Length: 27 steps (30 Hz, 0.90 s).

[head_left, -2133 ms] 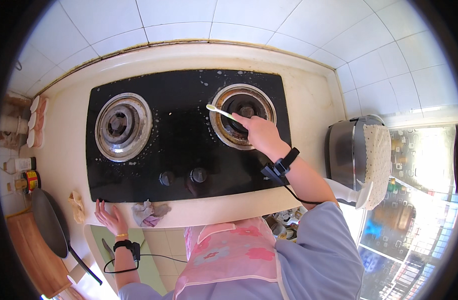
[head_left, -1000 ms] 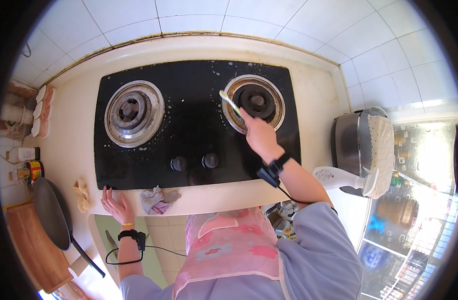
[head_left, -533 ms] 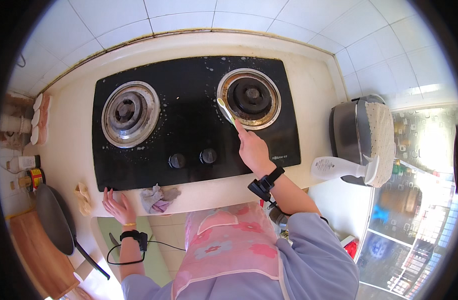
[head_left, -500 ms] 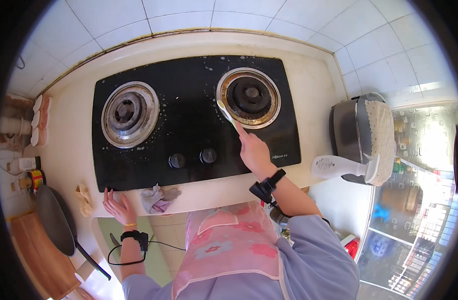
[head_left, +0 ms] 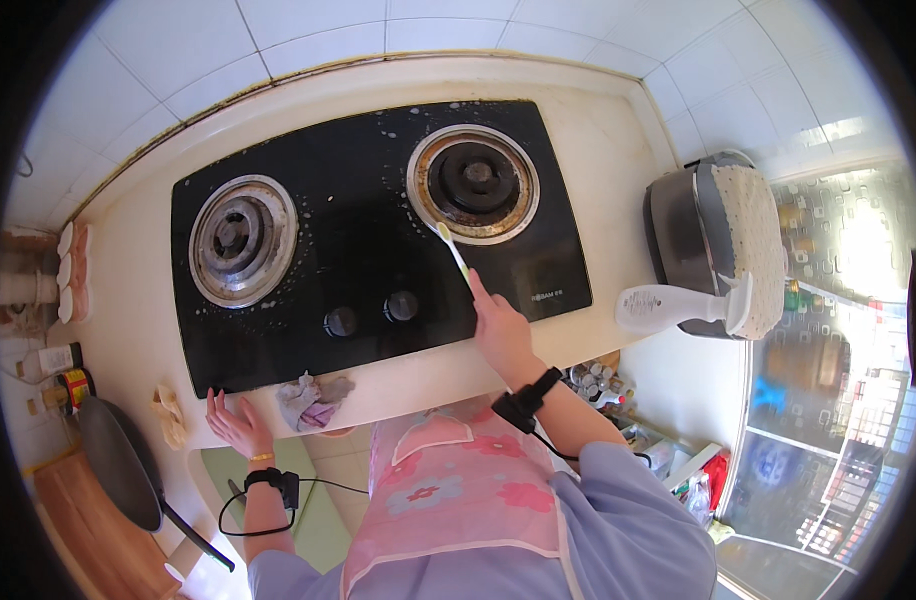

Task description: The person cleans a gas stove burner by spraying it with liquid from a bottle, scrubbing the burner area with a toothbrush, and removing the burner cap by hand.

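A slim white and green toothbrush [head_left: 453,251] is gripped in my right hand [head_left: 502,335], its bristle end at the lower left rim of the right burner [head_left: 475,182]. White foam spots dot the black glass gas hob [head_left: 348,210] around this burner and around the left burner [head_left: 243,242]. My left hand [head_left: 242,425] lies at the counter edge, fingers spread, by the hob's front left corner. Just right of it sits a crumpled grey and purple rag [head_left: 311,402]. Two black knobs [head_left: 400,306] are on the hob's front part.
On the right, a white spray bottle [head_left: 668,308] lies by a grey appliance [head_left: 681,225] with a spotted cover. To the left are a yellowish cloth [head_left: 168,416], a black frying pan [head_left: 121,462] and a wooden board [head_left: 90,520]. Tiled wall [head_left: 318,22] rises behind.
My right hand and the toothbrush have moved down along the right burner's rim, toward me. The whole view has turned slightly. My left hand stays by the hob's corner.
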Each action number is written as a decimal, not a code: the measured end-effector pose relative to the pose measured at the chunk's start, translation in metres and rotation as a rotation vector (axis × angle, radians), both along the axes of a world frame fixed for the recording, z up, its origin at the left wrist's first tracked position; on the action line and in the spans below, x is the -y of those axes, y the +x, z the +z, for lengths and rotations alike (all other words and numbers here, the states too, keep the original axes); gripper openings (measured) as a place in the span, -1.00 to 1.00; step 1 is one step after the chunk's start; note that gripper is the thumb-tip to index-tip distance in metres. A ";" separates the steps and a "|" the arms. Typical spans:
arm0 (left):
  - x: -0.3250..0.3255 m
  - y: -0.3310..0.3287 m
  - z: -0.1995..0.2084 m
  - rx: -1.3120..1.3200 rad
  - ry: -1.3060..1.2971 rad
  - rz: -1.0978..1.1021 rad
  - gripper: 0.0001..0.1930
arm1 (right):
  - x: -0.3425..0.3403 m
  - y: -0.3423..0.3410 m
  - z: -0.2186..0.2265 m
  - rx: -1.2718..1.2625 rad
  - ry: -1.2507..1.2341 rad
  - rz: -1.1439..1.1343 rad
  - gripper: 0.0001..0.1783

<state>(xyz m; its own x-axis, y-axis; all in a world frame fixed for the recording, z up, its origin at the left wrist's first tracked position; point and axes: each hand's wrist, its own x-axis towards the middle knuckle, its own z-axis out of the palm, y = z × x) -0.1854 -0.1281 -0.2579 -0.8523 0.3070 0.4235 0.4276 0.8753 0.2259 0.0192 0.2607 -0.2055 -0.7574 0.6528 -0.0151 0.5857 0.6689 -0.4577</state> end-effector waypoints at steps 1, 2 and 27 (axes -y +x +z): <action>0.000 0.001 0.001 -0.002 -0.001 -0.008 -0.63 | -0.002 0.001 0.001 -0.002 -0.001 -0.008 -0.28; 0.000 0.002 0.001 0.001 -0.008 -0.003 -0.63 | -0.005 0.005 0.003 0.022 0.019 -0.004 -0.29; 0.005 0.001 -0.006 -0.032 -0.060 0.042 -0.62 | -0.038 0.052 -0.002 0.041 -0.054 -0.042 -0.30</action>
<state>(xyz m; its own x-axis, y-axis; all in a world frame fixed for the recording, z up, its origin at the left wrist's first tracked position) -0.1846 -0.1332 -0.2635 -0.8513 0.2965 0.4328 0.3961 0.9042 0.1596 0.0714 0.2990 -0.2080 -0.7271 0.6817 -0.0814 0.6318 0.6180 -0.4679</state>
